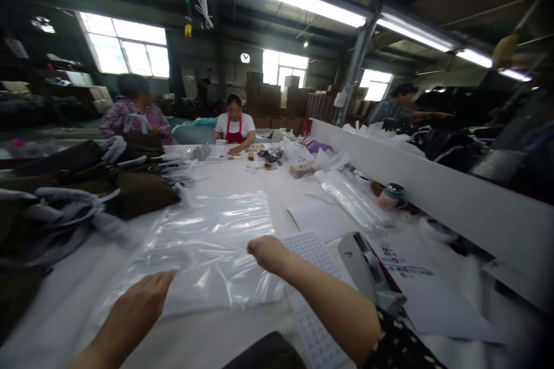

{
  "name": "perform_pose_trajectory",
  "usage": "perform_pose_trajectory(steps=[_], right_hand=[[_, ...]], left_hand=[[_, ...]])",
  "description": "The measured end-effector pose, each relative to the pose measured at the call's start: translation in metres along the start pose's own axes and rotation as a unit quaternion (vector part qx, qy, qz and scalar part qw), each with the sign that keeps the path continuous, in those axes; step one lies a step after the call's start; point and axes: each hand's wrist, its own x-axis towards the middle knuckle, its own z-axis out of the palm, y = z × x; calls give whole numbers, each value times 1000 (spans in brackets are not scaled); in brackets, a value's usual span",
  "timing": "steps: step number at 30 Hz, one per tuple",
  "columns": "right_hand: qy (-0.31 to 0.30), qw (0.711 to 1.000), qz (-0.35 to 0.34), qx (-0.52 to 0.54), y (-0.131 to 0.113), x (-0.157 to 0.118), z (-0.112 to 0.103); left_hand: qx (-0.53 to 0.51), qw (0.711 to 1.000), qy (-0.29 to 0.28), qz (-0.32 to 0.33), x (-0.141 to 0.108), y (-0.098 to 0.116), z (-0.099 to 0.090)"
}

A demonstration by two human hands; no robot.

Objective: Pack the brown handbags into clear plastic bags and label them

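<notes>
Both hands are at a big clear plastic bag [208, 248] lying flat on the long white desk [208, 340], left hand [141, 300] open, right hand [270, 255] curled at the edge, can't tell if it's gripping

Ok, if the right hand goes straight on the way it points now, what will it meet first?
Probably the clear plastic bag lying just ahead of the right hand; depth is unclear, so it may already touch.
</notes>
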Motion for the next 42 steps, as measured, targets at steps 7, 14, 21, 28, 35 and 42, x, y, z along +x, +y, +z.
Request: perform_pose_trajectory(steps=[7, 14, 21, 28, 35, 42], right_hand=[[-3, 999, -34, 15, -9, -30, -8], [-29, 999, -42, -18, -7, -51, -14], [-100, 992, -30, -70, -16, -76, 38], [-92, 991, -20, -97, -20, -88, 64], [54, 994, -47, -79, -6, -98, 61], [219, 957, 94, 164, 49, -135, 84]], left_hand=[[102, 994, -21, 29, -23, 57, -26], [59, 991, -111, -47, -32, 69, -45], [39, 968, -228, -98, -66, 81, -36], [49, 959, -232, -155, -86, 86, -10], [-79, 953, -82, -281, -99, 94, -13], [-178, 893, 71, -406, -137, 74, -28]])
